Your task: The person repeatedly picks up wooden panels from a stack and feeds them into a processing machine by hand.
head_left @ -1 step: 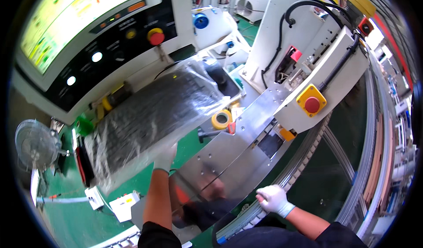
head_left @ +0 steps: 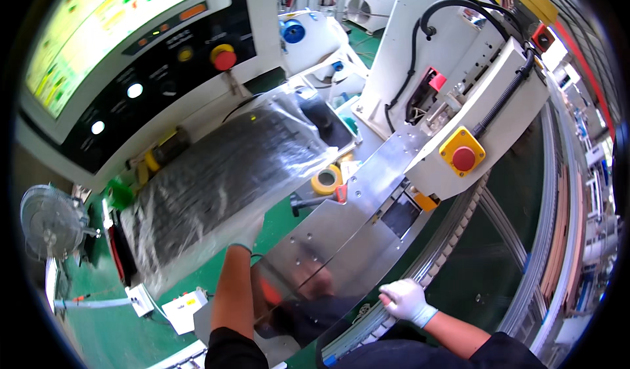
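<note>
My left hand (head_left: 249, 230), in a pale glove, is at the near edge of a clear plastic sheet (head_left: 223, 179) lying over a dark, flat, long item. Its fingers blend into the plastic, so their shape is hidden. My right hand (head_left: 408, 301), in a white glove with a bare fingertip showing, is curled at the edge of a metal rail (head_left: 430, 264). The inside of that curled hand is out of sight. Between my arms stretches a shiny steel plate (head_left: 315, 244) with a long slot, and it mirrors part of me.
A control panel (head_left: 164, 74) with a lit screen stands at upper left. On the right, a white machine arm (head_left: 485, 126) carries a red stop button (head_left: 463, 158). A yellow tape roll (head_left: 326, 180) and a black-handled tool (head_left: 308, 202) lie by the plate. A fan (head_left: 52, 221) is far left.
The view has shifted a little, so most of the scene sits slightly farther left. Both hands keep nearly the same places and poses.
</note>
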`<state>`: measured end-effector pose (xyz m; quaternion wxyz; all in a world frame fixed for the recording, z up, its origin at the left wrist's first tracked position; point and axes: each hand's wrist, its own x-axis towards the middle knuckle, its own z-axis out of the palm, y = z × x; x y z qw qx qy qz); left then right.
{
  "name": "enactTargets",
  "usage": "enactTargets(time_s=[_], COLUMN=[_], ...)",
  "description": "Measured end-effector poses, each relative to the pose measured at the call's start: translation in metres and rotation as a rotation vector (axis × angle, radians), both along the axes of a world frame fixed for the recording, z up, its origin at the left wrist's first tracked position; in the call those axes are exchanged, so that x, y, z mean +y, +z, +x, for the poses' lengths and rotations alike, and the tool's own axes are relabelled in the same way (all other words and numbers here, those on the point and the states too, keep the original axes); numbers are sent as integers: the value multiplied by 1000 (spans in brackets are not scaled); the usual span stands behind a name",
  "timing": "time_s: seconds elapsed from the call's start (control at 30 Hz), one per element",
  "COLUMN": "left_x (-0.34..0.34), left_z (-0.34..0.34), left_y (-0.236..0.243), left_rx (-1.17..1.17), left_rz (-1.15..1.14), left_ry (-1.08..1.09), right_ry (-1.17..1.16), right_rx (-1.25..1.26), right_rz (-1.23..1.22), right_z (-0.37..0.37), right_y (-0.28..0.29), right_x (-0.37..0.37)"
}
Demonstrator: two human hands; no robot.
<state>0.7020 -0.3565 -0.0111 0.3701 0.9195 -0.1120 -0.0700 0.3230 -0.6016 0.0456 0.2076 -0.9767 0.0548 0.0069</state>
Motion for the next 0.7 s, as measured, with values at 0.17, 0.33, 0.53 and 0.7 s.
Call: enactTargets(time_s=[0.17,0.33,0.53,0.7], left_x=[-74,-154,-240,-244], left_z=[67,96,83,80], left_y=[-53,-105,-136,-121], left_rx=[120,272,477,541], left_rz=[61,-10,-250,-353], left_ry=[-219,-390,-495,-495], right_ry=[-81,-103,-104,-108], right_rx=[-52,-71,-74,-117], right_rz=[84,113,131,182], right_z=[3,9,10,7], right_y=[4,-1,-4,-6], right_x=[0,-8,-14,-11])
